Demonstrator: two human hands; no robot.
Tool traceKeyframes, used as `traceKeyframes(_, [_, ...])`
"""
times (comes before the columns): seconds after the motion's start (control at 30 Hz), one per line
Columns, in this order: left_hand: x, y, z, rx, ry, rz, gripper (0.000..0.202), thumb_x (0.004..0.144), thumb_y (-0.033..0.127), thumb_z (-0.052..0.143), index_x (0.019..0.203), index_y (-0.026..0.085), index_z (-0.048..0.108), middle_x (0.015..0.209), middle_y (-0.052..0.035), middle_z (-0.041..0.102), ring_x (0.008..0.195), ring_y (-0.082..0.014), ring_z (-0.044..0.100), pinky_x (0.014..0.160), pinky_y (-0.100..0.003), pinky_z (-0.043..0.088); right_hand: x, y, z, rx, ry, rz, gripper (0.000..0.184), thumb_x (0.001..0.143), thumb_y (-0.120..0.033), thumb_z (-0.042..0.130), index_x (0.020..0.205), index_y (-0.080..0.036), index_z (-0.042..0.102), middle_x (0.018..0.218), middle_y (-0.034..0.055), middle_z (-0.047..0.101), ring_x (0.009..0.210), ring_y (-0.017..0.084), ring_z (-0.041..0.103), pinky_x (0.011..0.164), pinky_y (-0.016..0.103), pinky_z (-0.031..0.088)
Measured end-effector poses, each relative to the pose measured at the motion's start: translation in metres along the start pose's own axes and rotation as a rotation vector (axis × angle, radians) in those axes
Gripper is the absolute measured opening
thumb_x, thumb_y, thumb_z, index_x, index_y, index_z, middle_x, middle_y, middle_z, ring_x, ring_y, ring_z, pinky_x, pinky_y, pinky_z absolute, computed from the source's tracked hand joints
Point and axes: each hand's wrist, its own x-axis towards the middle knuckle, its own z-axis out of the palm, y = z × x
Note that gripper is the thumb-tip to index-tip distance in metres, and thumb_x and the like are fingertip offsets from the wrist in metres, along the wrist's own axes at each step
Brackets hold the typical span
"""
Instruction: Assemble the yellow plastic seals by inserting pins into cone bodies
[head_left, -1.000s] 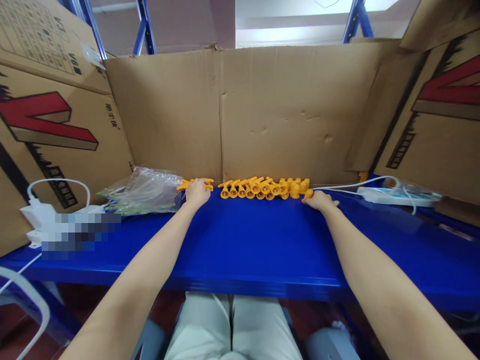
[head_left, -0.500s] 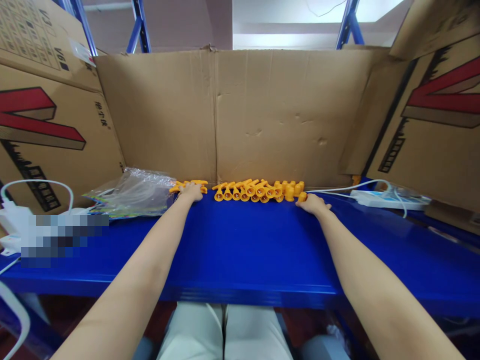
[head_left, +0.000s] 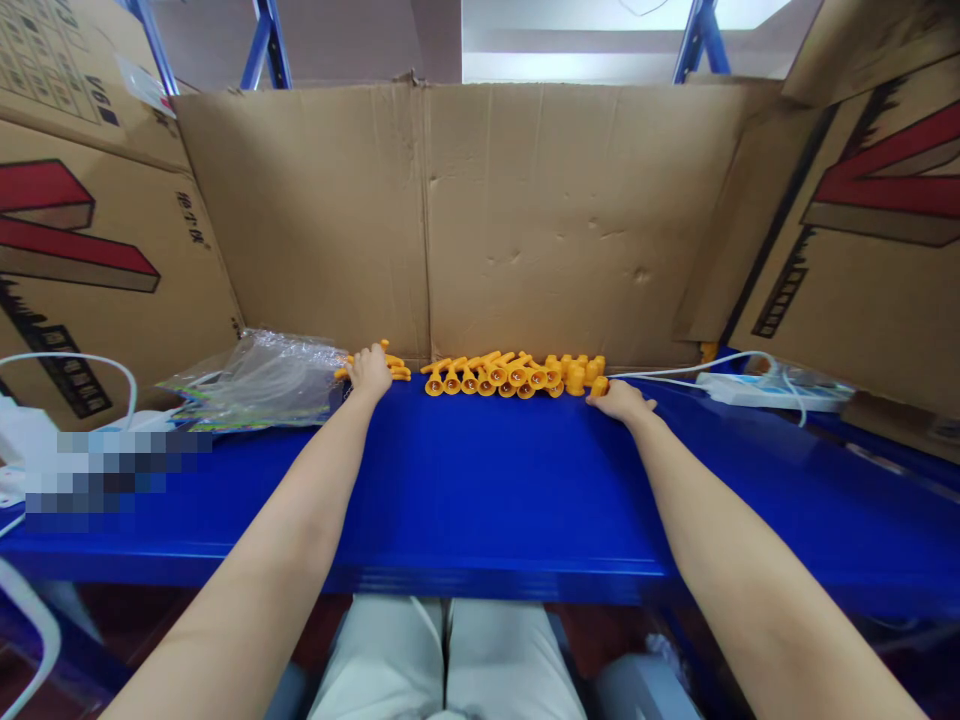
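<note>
My left hand [head_left: 370, 372] is at the back of the blue table, its fingers closed around an orange stick-like piece [head_left: 385, 344] whose tip shows above them. More orange stick-like pieces [head_left: 399, 370] lie beside that hand. My right hand [head_left: 621, 400] pinches a short orange cylindrical piece [head_left: 599, 386] at the right end of the row. Between the hands lie several orange funnel-shaped pieces [head_left: 496, 376], their open ends facing me. Short orange cylindrical pieces [head_left: 575, 376] stand close by my right hand.
A cardboard sheet [head_left: 570, 220] rises behind the blue table [head_left: 510, 490], with printed cartons on both sides. Clear plastic bags [head_left: 262, 380] are stacked at the left. A white power strip [head_left: 772, 391] with cables lies at the right, and another white plug and cable sit far left.
My left hand has lifted slightly, and an orange piece's tip now shows above its fingers. My right hand stays at the cylinder, which looks a little more tilted. The camera view has shifted slightly.
</note>
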Motion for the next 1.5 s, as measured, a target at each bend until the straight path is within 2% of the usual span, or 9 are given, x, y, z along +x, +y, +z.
traceKeyframes(0.13, [0.003,0.011,-0.008,-0.119,0.176,-0.174,0.021,0.082,0.02,0.055,0.102,0.018,0.05,0.105,-0.0165,0.066,0.107,-0.0325,0.061,0.091,-0.048,0.041,-0.008,-0.005,-0.006,-0.05,0.029,0.001,0.039,0.082,-0.037,0.056,0.115,-0.018,0.062,0.122,0.0162,0.062,0.119,0.035,0.053,0.097,0.053,0.036])
traceKeyframes(0.3, [-0.004,0.039,-0.022,-0.46,0.28,-0.148,0.036,0.069,0.017,0.063,0.103,0.02,0.052,0.094,-0.0052,0.068,0.095,-0.021,0.065,0.084,-0.033,0.048,-0.014,-0.018,-0.013,0.008,0.275,-0.053,0.035,0.083,-0.029,0.051,0.115,-0.014,0.055,0.119,0.0172,0.061,0.112,0.032,0.056,0.094,0.048,0.036])
traceKeyframes(0.43, [-0.023,0.059,-0.029,-0.727,0.171,-0.044,0.019,0.064,0.018,0.067,0.081,0.014,0.06,0.079,-0.0034,0.068,0.079,-0.0178,0.065,0.073,-0.028,0.05,-0.023,-0.038,-0.021,0.067,0.358,-0.182,0.031,0.084,-0.026,0.048,0.112,-0.014,0.053,0.117,0.0161,0.06,0.109,0.031,0.054,0.092,0.046,0.035])
traceKeyframes(0.53, [-0.041,0.064,-0.027,-0.882,0.095,0.004,0.017,0.064,0.021,0.07,0.078,0.013,0.064,0.073,-0.0032,0.068,0.073,-0.0165,0.064,0.069,-0.027,0.05,-0.03,-0.057,-0.024,0.107,0.365,-0.309,0.03,0.083,-0.026,0.048,0.111,-0.015,0.054,0.115,0.0152,0.059,0.108,0.03,0.054,0.091,0.044,0.036])
traceKeyframes(0.77, [-0.061,0.063,-0.02,-1.052,-0.067,-0.232,0.021,0.072,0.025,0.07,0.089,0.012,0.068,0.074,-0.006,0.069,0.069,-0.0181,0.067,0.063,-0.03,0.052,-0.049,-0.094,-0.009,0.104,0.131,-0.785,0.029,0.077,-0.017,0.056,0.105,-0.016,0.062,0.11,0.0122,0.063,0.104,0.025,0.059,0.09,0.035,0.044])
traceKeyframes(0.87, [-0.065,0.065,-0.021,-1.126,-0.14,-0.3,0.02,0.076,0.021,0.068,0.094,0.012,0.067,0.075,-0.0065,0.07,0.066,-0.0154,0.066,0.063,-0.028,0.051,-0.06,-0.104,0.0,0.09,0.017,-0.892,0.027,0.075,-0.015,0.059,0.102,-0.015,0.064,0.109,0.0115,0.066,0.102,0.024,0.061,0.09,0.033,0.045])
traceKeyframes(1.03, [-0.072,0.073,-0.027,-1.241,-0.187,-0.36,0.016,0.079,0.015,0.066,0.095,0.012,0.065,0.07,-0.0047,0.069,0.06,-0.0116,0.064,0.063,-0.025,0.051,-0.069,-0.111,0.007,0.099,-0.096,-0.954,0.027,0.075,-0.014,0.062,0.101,-0.014,0.066,0.108,0.0117,0.068,0.1,0.024,0.063,0.087,0.032,0.047])
traceKeyframes(1.3, [-0.075,0.076,-0.029,-1.281,-0.177,-0.394,0.005,0.083,0.008,0.061,0.087,0.011,0.06,0.06,0.0005,0.063,0.051,-0.0079,0.061,0.054,-0.019,0.047,-0.068,-0.113,0.01,0.159,-0.109,-0.943,0.029,0.075,-0.019,0.067,0.104,-0.014,0.067,0.106,0.0114,0.069,0.098,0.024,0.064,0.087,0.034,0.048])
traceKeyframes(1.5, [-0.074,0.073,-0.024,-1.272,-0.184,-0.381,0.005,0.083,0.009,0.062,0.087,0.01,0.06,0.064,-0.0018,0.065,0.053,-0.0091,0.062,0.057,-0.02,0.049,-0.07,-0.114,0.011,0.225,-0.132,-0.913,0.03,0.076,-0.021,0.067,0.105,-0.014,0.067,0.103,0.0102,0.07,0.092,0.023,0.065,0.083,0.033,0.048])
